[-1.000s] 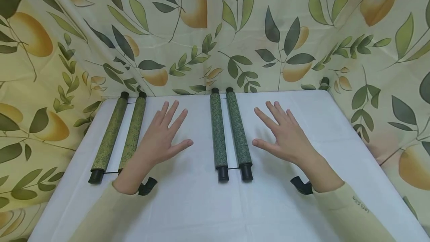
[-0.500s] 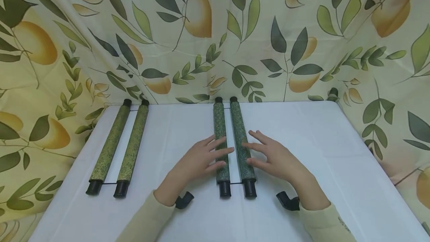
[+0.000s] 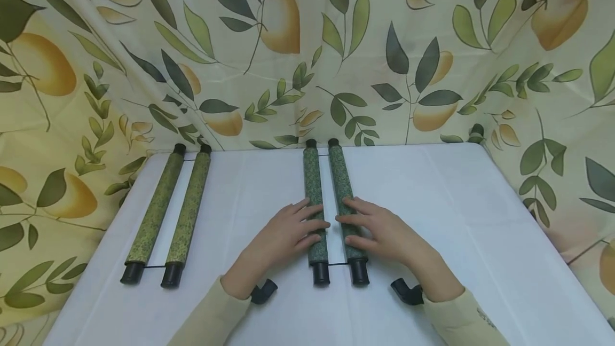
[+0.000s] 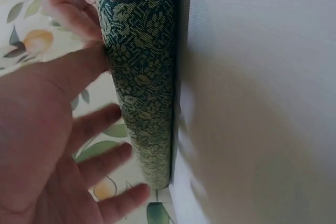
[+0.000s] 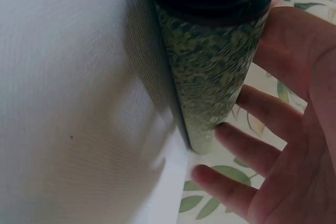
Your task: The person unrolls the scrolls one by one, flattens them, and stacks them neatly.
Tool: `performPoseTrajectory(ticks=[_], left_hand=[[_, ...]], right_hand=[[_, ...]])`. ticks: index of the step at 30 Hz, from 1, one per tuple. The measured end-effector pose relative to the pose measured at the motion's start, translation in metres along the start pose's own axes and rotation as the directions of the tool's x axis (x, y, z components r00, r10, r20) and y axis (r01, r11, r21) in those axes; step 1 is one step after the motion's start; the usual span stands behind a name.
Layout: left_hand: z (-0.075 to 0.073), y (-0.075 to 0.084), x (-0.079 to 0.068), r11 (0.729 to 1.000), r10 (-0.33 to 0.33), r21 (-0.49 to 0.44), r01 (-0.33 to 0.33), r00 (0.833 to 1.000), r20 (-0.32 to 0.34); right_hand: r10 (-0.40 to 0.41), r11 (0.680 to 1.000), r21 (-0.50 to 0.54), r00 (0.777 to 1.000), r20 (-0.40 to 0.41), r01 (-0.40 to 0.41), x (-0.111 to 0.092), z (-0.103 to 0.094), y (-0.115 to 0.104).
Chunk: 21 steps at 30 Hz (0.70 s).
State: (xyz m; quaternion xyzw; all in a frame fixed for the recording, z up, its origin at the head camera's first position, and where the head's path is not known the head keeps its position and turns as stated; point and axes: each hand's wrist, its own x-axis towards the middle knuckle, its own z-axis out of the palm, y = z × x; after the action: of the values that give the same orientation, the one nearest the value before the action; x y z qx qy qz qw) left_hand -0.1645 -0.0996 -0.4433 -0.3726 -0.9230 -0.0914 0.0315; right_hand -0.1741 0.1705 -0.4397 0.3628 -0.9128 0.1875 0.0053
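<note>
Both spread, contact unclear | left hand (image 3: 286, 230) over left dark-green roll (image 3: 313, 178) | right hand (image 3: 390, 233) over right dark-green roll (image 3: 339, 178)

Your dark-green patterned scroll (image 3: 340, 175) lies on the white desk (image 3: 432, 202), its two black-ended rolls (image 3: 313, 175) slightly apart, nearly parallel, pointing away from you.

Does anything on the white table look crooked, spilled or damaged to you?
Nothing stands out. The green rolls and the olive rolls lie in pairs on the white table, with no visible spill or damage. Their black far tips reach its far edge; I cannot tell whether they overhang.
</note>
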Motion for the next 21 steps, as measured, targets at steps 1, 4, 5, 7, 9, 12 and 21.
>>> performPoseTrajectory(ticks=[1,4,5,7,9,12,21], left_hand=[[0.0,-0.001,0.0,1.0,0.008,0.008,-0.008,1.0,0.0],[0.0,-0.002,0.0,1.0,0.015,0.013,-0.015,1.0,0.001],[-0.001,-0.002,-0.001,1.0,0.014,0.005,-0.014,1.0,0.0],[-0.001,-0.003,-0.004,1.0,0.014,-0.008,-0.014,1.0,-0.005],[0.0,-0.004,-0.007,0.999,0.018,-0.03,-0.018,1.0,-0.013],[0.001,-0.004,-0.01,0.998,0.028,-0.055,-0.029,1.0,-0.013],[0.0,-0.012,-0.008,0.996,0.04,-0.076,-0.039,0.999,0.006]], right_hand=[[0.004,1.0,0.002,1.0,0.012,-0.004,0.0,0.0,0.0],[0.023,1.0,0.003,0.999,0.041,-0.024,-0.001,-0.001,-0.001],[0.03,1.0,0.005,0.999,0.044,-0.03,-0.002,-0.001,-0.001],[0.038,0.999,0.001,0.998,0.043,-0.038,-0.002,0.0,-0.002],[0.042,0.999,0.0,0.998,0.041,-0.042,-0.003,0.001,-0.002],[0.046,0.999,0.002,0.998,0.041,-0.046,-0.005,0.003,-0.002],[0.064,0.998,0.002,0.997,0.05,-0.064,-0.007,-0.002,0.0]])
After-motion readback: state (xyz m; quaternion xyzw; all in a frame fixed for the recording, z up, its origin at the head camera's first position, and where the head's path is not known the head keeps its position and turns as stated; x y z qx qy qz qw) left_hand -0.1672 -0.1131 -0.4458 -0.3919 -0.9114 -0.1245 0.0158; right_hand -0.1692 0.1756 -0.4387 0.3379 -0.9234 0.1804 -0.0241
